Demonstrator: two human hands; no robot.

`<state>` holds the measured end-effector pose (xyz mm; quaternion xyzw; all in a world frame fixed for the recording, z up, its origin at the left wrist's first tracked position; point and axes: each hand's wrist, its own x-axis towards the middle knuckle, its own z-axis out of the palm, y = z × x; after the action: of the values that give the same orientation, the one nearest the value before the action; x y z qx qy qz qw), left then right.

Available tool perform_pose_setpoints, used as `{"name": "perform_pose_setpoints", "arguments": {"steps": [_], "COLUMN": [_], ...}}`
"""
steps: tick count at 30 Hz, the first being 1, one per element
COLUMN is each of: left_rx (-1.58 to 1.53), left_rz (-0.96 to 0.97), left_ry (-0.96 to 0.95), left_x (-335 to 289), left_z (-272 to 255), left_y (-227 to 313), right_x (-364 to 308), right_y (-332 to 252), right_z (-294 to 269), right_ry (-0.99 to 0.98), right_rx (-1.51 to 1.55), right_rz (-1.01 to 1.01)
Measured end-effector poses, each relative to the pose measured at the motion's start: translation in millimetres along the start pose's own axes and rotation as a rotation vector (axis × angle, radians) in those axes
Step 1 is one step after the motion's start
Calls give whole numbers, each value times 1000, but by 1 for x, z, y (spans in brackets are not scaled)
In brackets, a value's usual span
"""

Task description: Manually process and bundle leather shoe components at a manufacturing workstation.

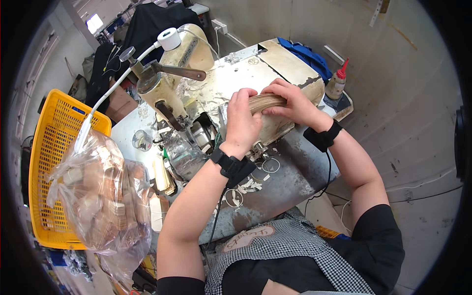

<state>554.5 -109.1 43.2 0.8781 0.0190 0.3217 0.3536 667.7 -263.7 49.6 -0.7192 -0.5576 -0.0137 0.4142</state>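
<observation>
A bundle of thin tan strips [267,101], stacked in layers and slightly bowed, is held between my two hands over the cream machine. My left hand [242,120] grips its left end, fingers wrapped over the far side. At the other end, my right hand [290,102] pinches the bundle between thumb and fingers. Below and left of the hands is the cream machine [231,73], with a knobbed post and a flat metal lever [184,72]. Pale scraps are strewn over its top. What exactly the strips are made of, I cannot tell.
A yellow plastic basket [42,182] stands at left, with a clear bag [105,196] of tan pieces against it. More pale strips [162,174] lie on the metal table [275,194] beside rubber bands. A red-tipped bottle [337,84] and blue cloth [306,58] sit at the back right, near the wall.
</observation>
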Motion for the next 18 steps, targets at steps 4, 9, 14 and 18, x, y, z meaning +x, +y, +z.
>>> {"name": "perform_pose_setpoints", "arguments": {"steps": [4, 9, 14, 18], "left_rx": [15, 181, -23, -375], "left_rz": [76, 186, 146, -43], "left_ry": [36, 102, -90, -361], "left_x": [6, 6, -34, -81], "left_z": [-11, -30, -73, -131], "left_y": [6, 32, 58, 83], "right_x": [7, 16, 24, 39], "right_y": [-7, 9, 5, 2], "right_z": [-4, -4, -2, -19], "right_ry": [26, 184, -62, -61], "right_rx": [-12, -326, -99, 71], "right_rz": [-71, -131, 311, 633]}}
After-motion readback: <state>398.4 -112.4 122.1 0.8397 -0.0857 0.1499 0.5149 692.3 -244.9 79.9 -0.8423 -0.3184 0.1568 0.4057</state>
